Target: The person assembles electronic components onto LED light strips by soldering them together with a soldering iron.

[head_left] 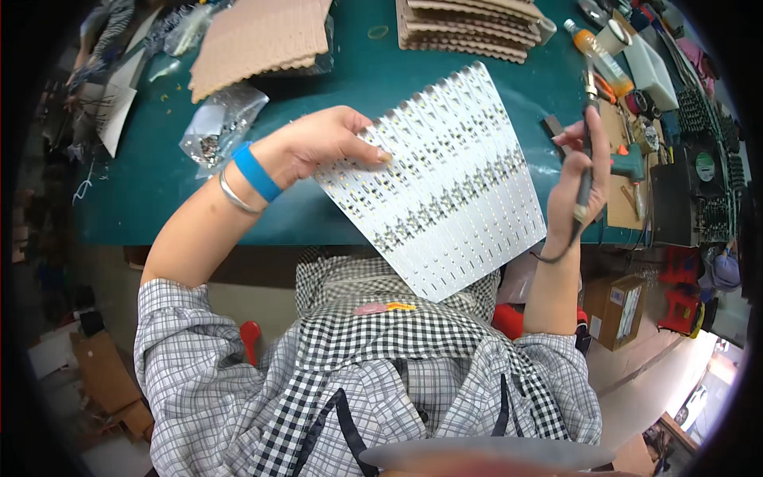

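left hand grips upper-left edge of white panel, thumb across its face. panel carries rows of small components, tilted over near edge of green table. right hand holds dark pen-shaped tool, tip up, cable trailing from lower end. blue band and silver bangle around left wrist. toward far side: two stacks of brown wavy-edged boards. clear bag of small parts near left wrist. orange bottle at upper right.

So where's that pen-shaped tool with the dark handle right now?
In the head view, the pen-shaped tool is at upper right, held in the right fingers, its tip by the orange bottle.
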`<state>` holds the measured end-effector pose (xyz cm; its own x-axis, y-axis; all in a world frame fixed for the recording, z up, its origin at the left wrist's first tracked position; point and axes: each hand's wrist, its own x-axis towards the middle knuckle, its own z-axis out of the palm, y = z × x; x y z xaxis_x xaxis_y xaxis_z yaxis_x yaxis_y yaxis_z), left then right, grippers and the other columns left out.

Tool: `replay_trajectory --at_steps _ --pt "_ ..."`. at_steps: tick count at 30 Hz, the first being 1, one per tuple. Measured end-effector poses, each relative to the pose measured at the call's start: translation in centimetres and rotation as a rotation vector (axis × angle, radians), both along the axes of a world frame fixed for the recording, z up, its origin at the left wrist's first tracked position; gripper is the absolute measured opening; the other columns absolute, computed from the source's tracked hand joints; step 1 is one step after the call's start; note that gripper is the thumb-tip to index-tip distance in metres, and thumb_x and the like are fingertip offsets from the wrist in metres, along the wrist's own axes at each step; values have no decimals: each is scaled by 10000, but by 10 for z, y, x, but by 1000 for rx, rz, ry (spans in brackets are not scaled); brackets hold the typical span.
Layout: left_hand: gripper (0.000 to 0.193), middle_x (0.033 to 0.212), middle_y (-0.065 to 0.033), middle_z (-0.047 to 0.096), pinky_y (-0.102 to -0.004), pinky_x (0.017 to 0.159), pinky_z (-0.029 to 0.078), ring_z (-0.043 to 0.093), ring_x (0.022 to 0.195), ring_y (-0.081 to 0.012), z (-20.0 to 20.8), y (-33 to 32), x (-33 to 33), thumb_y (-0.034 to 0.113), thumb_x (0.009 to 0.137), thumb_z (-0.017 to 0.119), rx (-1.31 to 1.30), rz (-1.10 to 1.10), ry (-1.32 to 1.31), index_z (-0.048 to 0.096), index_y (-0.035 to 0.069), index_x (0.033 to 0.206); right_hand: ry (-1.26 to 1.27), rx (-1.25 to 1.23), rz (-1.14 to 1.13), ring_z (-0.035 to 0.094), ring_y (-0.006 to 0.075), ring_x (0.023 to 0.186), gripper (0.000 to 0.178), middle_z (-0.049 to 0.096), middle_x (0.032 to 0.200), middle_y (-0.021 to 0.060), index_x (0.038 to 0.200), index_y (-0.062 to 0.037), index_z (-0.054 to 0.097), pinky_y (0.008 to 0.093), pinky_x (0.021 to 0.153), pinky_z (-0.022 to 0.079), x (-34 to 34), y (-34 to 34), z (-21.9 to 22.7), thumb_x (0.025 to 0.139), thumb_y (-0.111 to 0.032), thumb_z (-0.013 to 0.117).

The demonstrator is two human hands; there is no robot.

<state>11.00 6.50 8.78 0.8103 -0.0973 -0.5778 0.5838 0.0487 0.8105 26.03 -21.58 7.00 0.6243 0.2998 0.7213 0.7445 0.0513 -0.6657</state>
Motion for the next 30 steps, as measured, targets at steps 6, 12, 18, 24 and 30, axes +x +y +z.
replay_trajectory --at_steps 6,12,18,24,30 --pt "295 963 -127 727 -277 768 572 710 812 -153 -43 16 0 61 796 761 -178 23 38 662 -57 1047 278 -154 321 584 222 830 782 612 965 172 1217 123 573 343 767 479 -28 -13 -11 920 -598 512" --pt "317 954 -115 728 -258 744 567 708 797 -139 -39 15 -2 77 798 761 -181 29 100 654 -53 1067 639 21 410 614 191 756 258 648 847 116 985 75 650 380 897 482 -64 -8 -18 767 -50 707" --pt "327 972 -128 723 -266 749 570 711 808 -152 -42 15 -3 73 800 756 -188 26 63 645 -63 1076 511 -48 592 623 167 764 274 653 846 106 981 51 653 596 1042 382 -55 -6 -39 718 14 717" --pt "340 955 -128 729 -269 745 578 716 799 -147 -45 15 -5 88 780 779 -193 40 58 650 -56 1060 368 -137 636 623 167 699 258 654 736 94 956 48 663 581 1030 389 -53 4 -36 704 26 713" --pt "329 971 -137 723 -269 742 576 715 804 -160 -46 17 -6 72 803 749 -204 17 41 650 -67 1084 360 -149 593 619 165 672 255 657 723 92 946 53 664 565 1024 395 -57 7 -35 699 26 722"
